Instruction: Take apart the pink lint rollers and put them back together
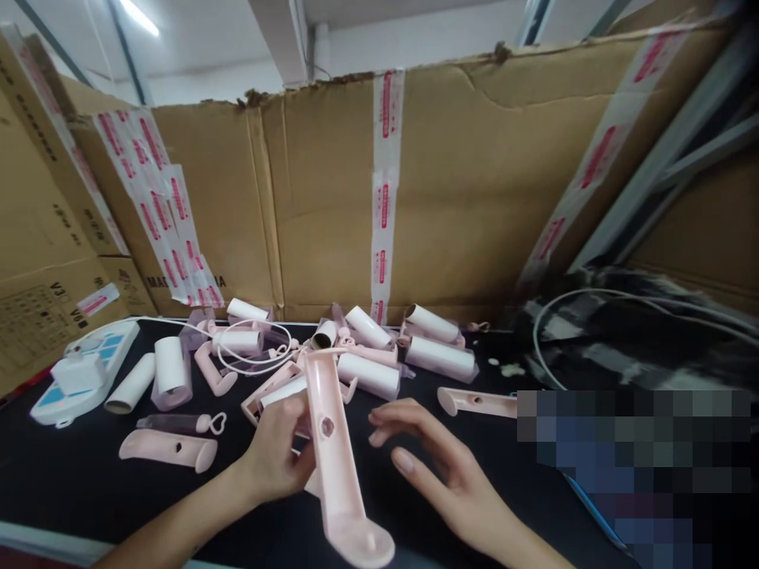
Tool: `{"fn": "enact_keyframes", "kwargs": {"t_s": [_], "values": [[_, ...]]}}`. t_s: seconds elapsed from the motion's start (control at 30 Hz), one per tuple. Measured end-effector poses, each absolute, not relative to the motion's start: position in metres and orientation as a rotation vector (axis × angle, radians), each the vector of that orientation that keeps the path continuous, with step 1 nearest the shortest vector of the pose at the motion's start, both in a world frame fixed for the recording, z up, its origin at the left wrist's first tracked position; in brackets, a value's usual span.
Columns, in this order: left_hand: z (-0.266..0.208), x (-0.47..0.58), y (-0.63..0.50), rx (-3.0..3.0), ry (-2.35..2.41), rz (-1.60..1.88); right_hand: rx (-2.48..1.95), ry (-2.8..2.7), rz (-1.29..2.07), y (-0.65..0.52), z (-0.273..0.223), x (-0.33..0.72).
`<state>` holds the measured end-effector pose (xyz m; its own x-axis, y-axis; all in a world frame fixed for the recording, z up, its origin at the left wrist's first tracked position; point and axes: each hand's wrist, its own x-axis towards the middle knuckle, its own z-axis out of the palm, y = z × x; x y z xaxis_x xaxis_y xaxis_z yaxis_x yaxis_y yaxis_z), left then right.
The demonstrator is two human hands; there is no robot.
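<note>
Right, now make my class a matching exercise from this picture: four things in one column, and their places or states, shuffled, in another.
1. Left hand
2. Right hand
3. White adapter
4. Cardboard panel

A. On the power strip
B. Open, holding nothing
C. Standing behind the things on the black table
D. Holding a pink piece with a hole

Right pairs: 1-D, 2-B, 3-A, 4-C

Left hand [278, 450] partly hidden, blue-edged object [628, 474] pixelated
</note>
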<state>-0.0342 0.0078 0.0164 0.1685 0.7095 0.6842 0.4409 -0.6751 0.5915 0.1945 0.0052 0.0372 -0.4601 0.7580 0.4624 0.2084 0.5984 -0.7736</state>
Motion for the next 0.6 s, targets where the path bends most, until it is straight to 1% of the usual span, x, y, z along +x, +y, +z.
{"fn": "enact_keyframes", "kwargs": {"t_s": [0.13,0.23,0.43,0.53,0.6], "values": [[0.021,-0.033,0.012,2.423,0.980,1.518,-0.717,-2.080,0.827,0.001,0.042,0.188],[0.023,-0.033,0.014,2.397,0.985,1.516,-0.767,-2.227,0.749,-0.005,0.033,0.179],[0.015,-0.040,0.021,2.361,1.252,1.562,-0.746,-2.635,0.420,-0.015,-0.001,0.143],[0.008,-0.046,0.023,2.318,1.397,1.684,-0.746,-2.735,0.337,-0.007,0.000,0.140],[0.006,-0.051,0.024,2.275,1.393,1.709,-0.773,-2.758,0.300,0.004,0.008,0.148]]}}
